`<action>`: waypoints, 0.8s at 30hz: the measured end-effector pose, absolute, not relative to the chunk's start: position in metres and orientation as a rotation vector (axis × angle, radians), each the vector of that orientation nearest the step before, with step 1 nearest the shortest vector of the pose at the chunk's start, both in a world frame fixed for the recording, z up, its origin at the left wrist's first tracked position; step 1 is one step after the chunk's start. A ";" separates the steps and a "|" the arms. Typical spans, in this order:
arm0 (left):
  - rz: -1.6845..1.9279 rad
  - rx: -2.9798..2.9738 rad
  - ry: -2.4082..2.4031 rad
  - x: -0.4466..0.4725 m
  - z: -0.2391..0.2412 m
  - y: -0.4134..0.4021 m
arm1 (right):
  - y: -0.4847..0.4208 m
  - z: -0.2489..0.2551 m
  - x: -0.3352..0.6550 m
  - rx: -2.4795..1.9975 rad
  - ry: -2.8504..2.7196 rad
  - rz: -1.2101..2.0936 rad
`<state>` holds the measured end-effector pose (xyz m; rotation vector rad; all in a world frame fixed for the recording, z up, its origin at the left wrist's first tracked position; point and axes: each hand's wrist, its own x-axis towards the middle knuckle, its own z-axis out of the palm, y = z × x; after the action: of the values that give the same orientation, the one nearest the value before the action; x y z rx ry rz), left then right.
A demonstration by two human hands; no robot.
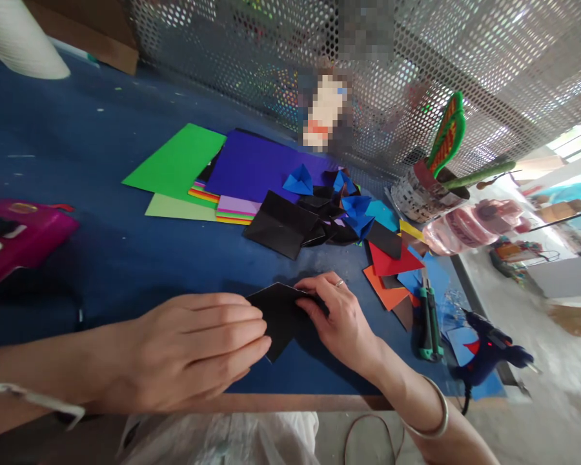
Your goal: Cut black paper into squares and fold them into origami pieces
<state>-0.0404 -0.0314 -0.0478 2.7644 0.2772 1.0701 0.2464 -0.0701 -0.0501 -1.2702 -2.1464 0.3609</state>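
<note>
A folded black paper (281,314) lies on the blue tabletop (101,252) near the front edge. My left hand (193,352) lies on its left side, fingers together and pressing on the paper's edge. My right hand (341,320), a ring on one finger and a bangle on the wrist, curls over the paper's right corner and pinches it.
Behind lie stacked coloured paper sheets (223,171), folded black pieces (283,226), blue folded pieces (353,206) and red and orange scraps (392,271). A green utility knife (430,323) and blue glue gun (489,352) sit at right. A pink case (14,242) sits at left. A perforated metal screen (416,71) stands behind.
</note>
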 end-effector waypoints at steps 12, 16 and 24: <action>0.949 2.743 0.452 -0.033 -0.085 -0.015 | -0.071 -0.039 0.246 -1.267 -2.099 0.163; 0.917 2.747 0.460 -0.035 -0.084 -0.016 | -0.074 -0.035 0.245 -1.052 -2.227 0.197; 0.950 2.793 0.481 -0.035 -0.078 -0.016 | -0.075 -0.044 0.242 -0.976 -2.291 0.107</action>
<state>-0.0347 -0.0159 -0.0780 2.7929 0.4809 0.9501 0.2425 -0.0750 -0.0438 -0.9764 -2.2905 0.1073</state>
